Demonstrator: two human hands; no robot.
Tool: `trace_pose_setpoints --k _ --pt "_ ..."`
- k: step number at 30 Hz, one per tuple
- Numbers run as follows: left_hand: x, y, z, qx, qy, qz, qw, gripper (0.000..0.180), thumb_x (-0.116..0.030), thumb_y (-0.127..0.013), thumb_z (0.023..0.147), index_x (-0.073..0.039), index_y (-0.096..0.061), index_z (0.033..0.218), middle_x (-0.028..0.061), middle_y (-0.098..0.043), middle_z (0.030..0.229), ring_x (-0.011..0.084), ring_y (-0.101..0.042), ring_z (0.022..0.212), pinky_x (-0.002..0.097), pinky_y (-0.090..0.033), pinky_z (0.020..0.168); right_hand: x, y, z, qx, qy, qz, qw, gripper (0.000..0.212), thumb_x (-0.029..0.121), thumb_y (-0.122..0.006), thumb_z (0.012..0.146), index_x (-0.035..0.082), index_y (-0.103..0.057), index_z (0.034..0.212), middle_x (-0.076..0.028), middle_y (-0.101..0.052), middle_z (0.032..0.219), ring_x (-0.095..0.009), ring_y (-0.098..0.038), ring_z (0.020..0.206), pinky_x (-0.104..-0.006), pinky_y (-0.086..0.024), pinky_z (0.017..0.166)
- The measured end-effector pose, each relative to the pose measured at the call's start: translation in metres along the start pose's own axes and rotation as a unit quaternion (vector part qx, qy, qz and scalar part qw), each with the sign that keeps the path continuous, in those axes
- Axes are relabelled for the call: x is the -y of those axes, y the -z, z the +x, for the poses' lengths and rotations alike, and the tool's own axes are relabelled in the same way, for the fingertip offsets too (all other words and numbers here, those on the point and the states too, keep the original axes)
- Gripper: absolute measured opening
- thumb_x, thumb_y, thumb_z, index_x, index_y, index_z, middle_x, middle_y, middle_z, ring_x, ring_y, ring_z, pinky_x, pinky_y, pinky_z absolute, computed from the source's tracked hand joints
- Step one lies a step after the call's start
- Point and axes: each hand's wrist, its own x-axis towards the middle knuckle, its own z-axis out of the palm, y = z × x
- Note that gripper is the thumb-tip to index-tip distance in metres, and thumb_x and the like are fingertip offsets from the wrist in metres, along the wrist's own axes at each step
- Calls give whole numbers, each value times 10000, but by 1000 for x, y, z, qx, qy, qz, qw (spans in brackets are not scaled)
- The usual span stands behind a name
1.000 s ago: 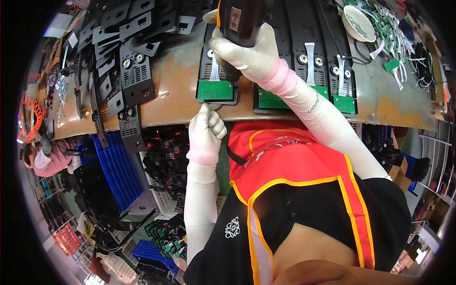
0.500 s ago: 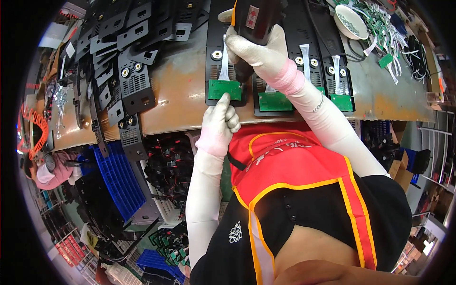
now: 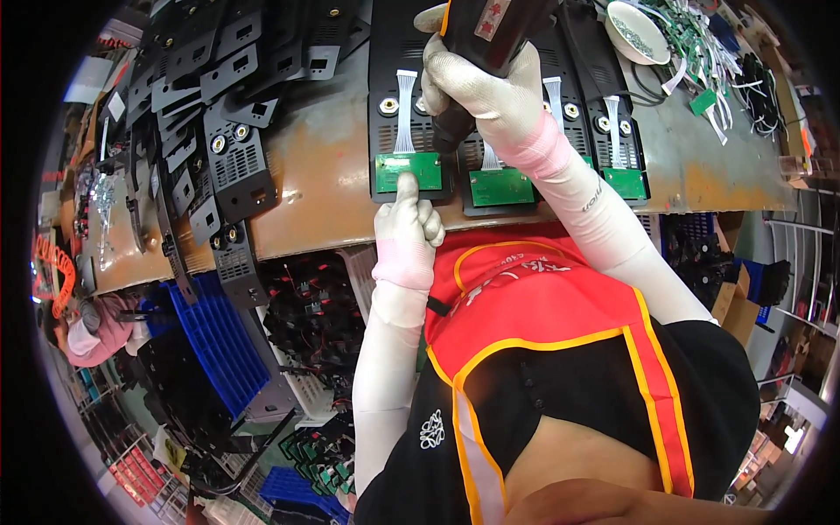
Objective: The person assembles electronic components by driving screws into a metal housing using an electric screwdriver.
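My right hand [image 3: 490, 98], in a white glove, is wrapped round a black power screwdriver [image 3: 499, 39]. The tool's dark nose points down just beside a green circuit board [image 3: 424, 166]; its tip cannot be made out. This board lies at the near end of a black metal panel [image 3: 382, 131], with a white ribbon cable [image 3: 404, 109] running away from it. One finger of my gloved left hand [image 3: 409, 229] rests on the board's near edge. The other fingers are curled, and whether anything is inside them is hidden.
Right of this panel lie similar panels with green boards [image 3: 501, 187] and ribbon cables. Stacked black brackets [image 3: 241, 162] cover the bench's left part. A white bowl of small parts [image 3: 637, 33] stands far right, near bundled cables. A person in pink [image 3: 103, 332] is at left.
The view has shifted slightly, and the bench things appear a little further left. The screwdriver has moved a little up and right against the board. My left finger stays on the board's near edge.
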Motion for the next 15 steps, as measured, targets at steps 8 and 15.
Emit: trace_pose_setpoints --k 8,15 --pt "-2 1 0 49 -3 -29 998 372 -380 -496 952 -147 -361 696 -53 -246 501 76 -252 411 252 -211 383 -1 2 1 26 41 -40 998 196 35 -536 873 9 -532 1067 -10 -532 651 -78 -516 559 -239 -447 553" --pt "2 7 1 56 -11 -12 998 391 -405 -504 943 -148 -332 705 -45 -247 519 79 -242 430 253 -206 391 -7 1 1 64 63 -96 991 184 -24 -549 847 2 -542 1029 1 -528 634 -54 -499 533 -221 -417 493"
